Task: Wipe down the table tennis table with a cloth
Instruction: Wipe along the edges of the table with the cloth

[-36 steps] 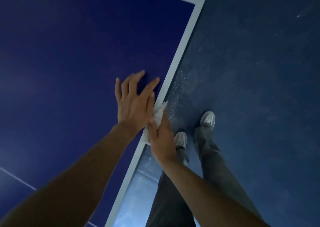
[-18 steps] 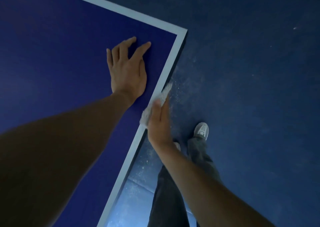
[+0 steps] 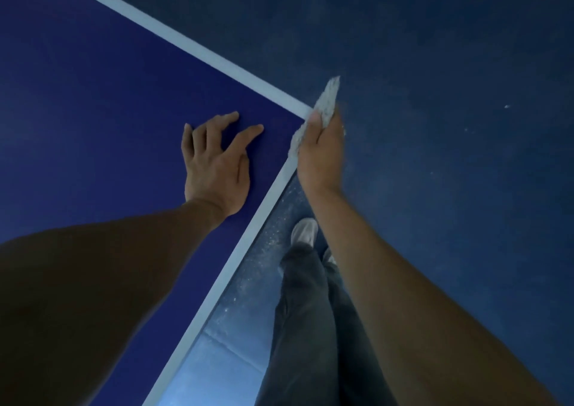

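The dark blue table tennis table (image 3: pixel 102 101) fills the left of the view, with a white border line along its side and end edges. My right hand (image 3: pixel 321 154) grips a whitish cloth (image 3: pixel 326 103) and presses it against the table's corner, where the two white lines meet. Part of the cloth sticks up past my fingers, over the floor. My left hand (image 3: pixel 217 163) rests flat on the blue surface just inside the corner, fingers spread, holding nothing.
A dark blue speckled floor (image 3: pixel 450 126) lies to the right of the table. My legs in dark trousers (image 3: pixel 304 328) and a light shoe (image 3: pixel 306 230) stand close beside the table's side edge. Pale dust marks the floor along that edge.
My right hand has slid the cloth forward along the side edge up to the table's corner. My left hand has stayed planted on the surface while the view has shifted closer to the corner.
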